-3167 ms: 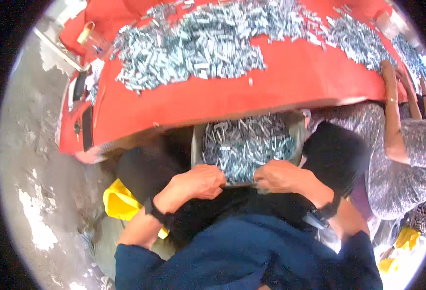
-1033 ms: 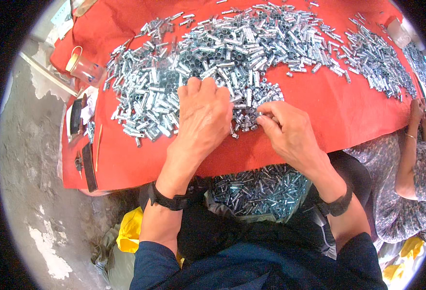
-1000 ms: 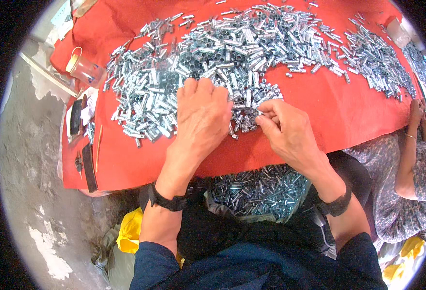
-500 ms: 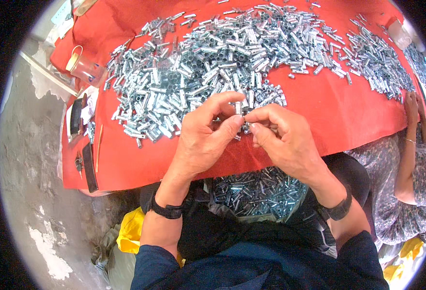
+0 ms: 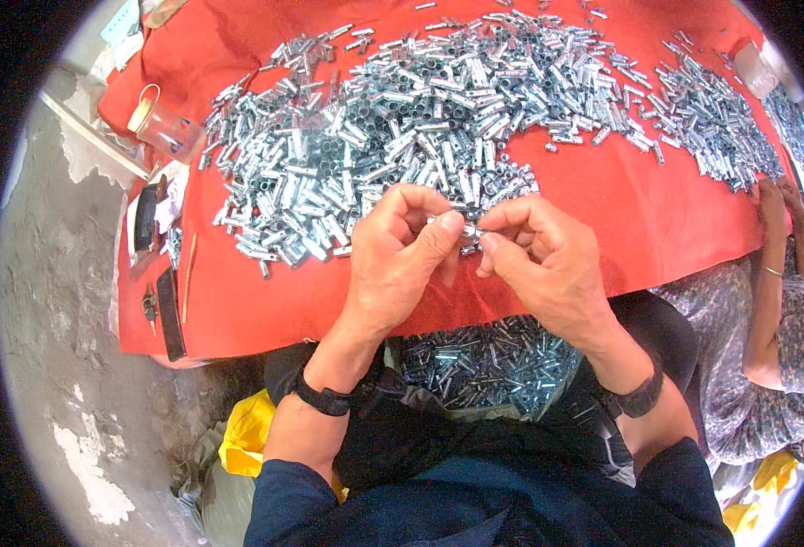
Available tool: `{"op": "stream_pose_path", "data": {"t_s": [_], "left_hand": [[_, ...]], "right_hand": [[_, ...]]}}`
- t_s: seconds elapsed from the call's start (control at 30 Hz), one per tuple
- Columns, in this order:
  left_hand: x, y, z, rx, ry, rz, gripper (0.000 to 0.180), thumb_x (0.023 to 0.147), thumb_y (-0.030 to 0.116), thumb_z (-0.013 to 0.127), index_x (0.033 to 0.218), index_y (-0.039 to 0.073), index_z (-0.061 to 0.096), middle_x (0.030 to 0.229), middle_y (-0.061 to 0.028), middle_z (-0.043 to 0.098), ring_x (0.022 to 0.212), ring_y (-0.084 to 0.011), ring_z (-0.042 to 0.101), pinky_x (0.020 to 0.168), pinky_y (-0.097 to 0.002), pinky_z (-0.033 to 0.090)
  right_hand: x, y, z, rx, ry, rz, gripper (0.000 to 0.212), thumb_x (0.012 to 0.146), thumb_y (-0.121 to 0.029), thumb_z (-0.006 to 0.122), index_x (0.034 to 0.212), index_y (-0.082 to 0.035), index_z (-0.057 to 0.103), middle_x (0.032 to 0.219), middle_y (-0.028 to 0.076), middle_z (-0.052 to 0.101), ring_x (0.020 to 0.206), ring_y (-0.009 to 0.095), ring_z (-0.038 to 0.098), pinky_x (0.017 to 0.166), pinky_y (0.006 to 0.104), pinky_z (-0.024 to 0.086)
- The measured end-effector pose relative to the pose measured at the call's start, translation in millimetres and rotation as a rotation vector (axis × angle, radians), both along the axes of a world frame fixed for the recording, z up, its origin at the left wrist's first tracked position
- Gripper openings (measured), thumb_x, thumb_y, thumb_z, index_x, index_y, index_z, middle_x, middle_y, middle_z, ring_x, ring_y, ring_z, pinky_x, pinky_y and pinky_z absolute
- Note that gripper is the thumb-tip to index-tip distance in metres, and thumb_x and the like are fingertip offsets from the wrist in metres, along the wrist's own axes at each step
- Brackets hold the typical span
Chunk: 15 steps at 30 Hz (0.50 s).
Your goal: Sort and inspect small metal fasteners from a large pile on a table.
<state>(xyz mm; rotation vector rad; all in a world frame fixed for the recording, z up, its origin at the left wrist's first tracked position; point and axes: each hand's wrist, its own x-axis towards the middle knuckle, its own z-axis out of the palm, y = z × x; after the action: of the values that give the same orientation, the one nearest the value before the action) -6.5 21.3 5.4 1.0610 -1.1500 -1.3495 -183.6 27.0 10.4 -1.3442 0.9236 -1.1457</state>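
Observation:
My left hand [image 5: 396, 253] is closed, thumb and fingers pinching a small silvery metal tube [image 5: 468, 232] that lies roughly level. Close on its right, my right hand [image 5: 549, 257] is also closed, with thumb and forefinger pressed together at the tube's right end. Whatever small piece the right fingertips hold is too small to make out. Both hands are above the near part of a red cloth [image 5: 639, 205]. Just beyond them spreads a large heap of similar metal tubes [image 5: 420, 114].
Below the table edge, a container of small metal pieces [image 5: 488, 365] sits at my lap. On the left lie a clear jar [image 5: 166, 132], a dark flat bar [image 5: 170, 314] and a thin stick [image 5: 188, 273]. Another person's arm [image 5: 768, 292] works by a second heap [image 5: 716, 118] at right.
The tube has tipped from upright to nearly level between my fingers. My left fingers have curled in, and both hands have shifted slightly.

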Motion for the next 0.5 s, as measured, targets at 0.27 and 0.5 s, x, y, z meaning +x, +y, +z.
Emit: {"op": "stream_pose_path", "data": {"t_s": [0.27,0.5], "left_hand": [[3.8,6.1,-3.9,-0.157,-0.257,-0.064,0.015,0.102,0.014,0.058,0.103,0.000,0.065,0.071,0.0011,0.059,0.057,-0.0045,0.051,0.049,-0.0215,0.041],[8.7,8.0,8.6,-0.286,-0.563,-0.221,0.029,0.084,0.018,0.080,0.100,0.000,0.063,0.083,-0.0132,0.065,0.069,-0.0227,0.065,0.061,-0.0327,0.052]], "right_hand": [[1.6,1.4,-6.7,-0.020,0.055,-0.036,0.007,0.093,-0.001,0.063,0.098,0.002,0.062,0.080,0.005,0.066,0.069,0.008,0.063,0.060,0.0254,0.052],[-6.0,2.6,-3.1,0.033,0.145,0.045,0.006,0.093,-0.005,0.064,0.093,0.001,0.063,0.070,0.003,0.063,0.064,0.005,0.058,0.056,0.0233,0.048]]}}
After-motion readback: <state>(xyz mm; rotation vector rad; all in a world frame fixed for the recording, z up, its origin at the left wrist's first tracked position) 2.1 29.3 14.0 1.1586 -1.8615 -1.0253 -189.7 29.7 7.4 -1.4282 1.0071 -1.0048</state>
